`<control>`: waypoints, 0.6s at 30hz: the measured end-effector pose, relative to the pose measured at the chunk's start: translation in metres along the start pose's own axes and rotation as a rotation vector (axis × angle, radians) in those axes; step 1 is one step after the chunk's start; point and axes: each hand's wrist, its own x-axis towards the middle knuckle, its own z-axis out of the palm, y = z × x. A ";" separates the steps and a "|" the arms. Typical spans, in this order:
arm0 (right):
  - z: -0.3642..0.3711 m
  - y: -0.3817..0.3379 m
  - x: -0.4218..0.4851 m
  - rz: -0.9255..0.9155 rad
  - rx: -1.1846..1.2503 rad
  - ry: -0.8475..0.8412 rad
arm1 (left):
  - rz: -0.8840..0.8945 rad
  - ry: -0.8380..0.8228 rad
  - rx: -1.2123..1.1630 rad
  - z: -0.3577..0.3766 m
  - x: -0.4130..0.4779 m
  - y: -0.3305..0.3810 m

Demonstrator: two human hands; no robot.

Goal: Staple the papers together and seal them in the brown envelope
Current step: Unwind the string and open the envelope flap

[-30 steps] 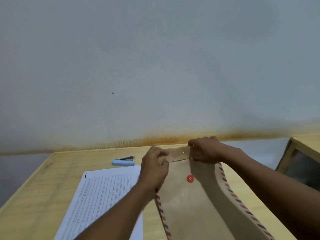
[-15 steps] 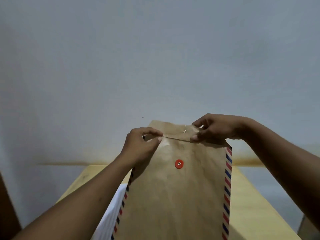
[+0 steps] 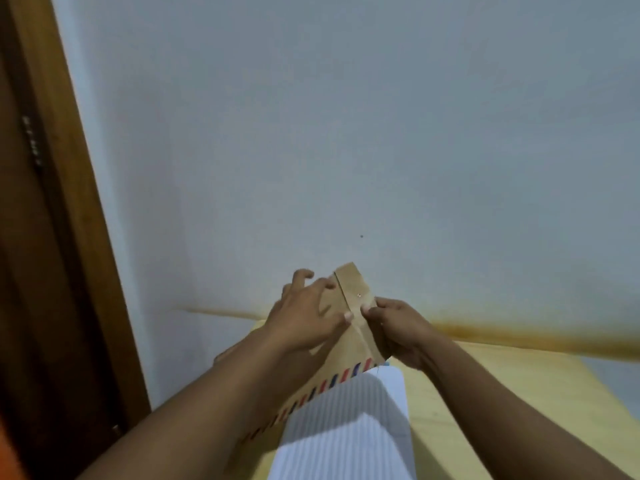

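Both hands hold the brown envelope (image 3: pixel 349 337) up above the wooden table (image 3: pixel 485 393), its flap end pointing away toward the pale wall (image 3: pixel 346 133). The left hand (image 3: pixel 304 317) lies flat against the envelope's left face, fingers spread, the thumb tip pressing at the fold line of the flap (image 3: pixel 355 289). The right hand (image 3: pixel 398 327) grips the right side of the envelope just below the flap, thumb and fingers pinched on the paper. The flap stands up from the body rather than folded down, and a small metal eyelet (image 3: pixel 359 295) shows on it. A red and blue striped border (image 3: pixel 322 386) runs along the envelope's near edge. The white printed papers (image 3: pixel 346 427) lie on the table below and to the right of the envelope, outside it, with the envelope's edge overlapping their left side. A dark wooden door frame (image 3: pixel 62 202) stands at the left.
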 end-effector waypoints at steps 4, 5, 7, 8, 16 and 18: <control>0.036 0.036 0.008 0.107 0.010 0.042 | -0.065 -0.115 -0.105 0.029 -0.029 -0.033; 0.042 0.044 0.010 0.135 0.004 0.043 | -0.080 -0.135 -0.106 0.036 -0.037 -0.042; 0.053 0.056 0.014 0.178 -0.001 0.053 | -0.105 -0.166 -0.086 0.047 -0.048 -0.060; 0.058 0.060 0.015 0.195 -0.001 0.060 | -0.116 -0.172 -0.076 0.052 -0.052 -0.067; 0.078 0.068 0.019 0.293 0.074 -0.012 | -0.174 -0.098 -0.065 0.069 -0.059 -0.074; 0.080 0.069 0.018 0.297 0.056 -0.034 | -0.178 -0.093 -0.063 0.069 -0.060 -0.074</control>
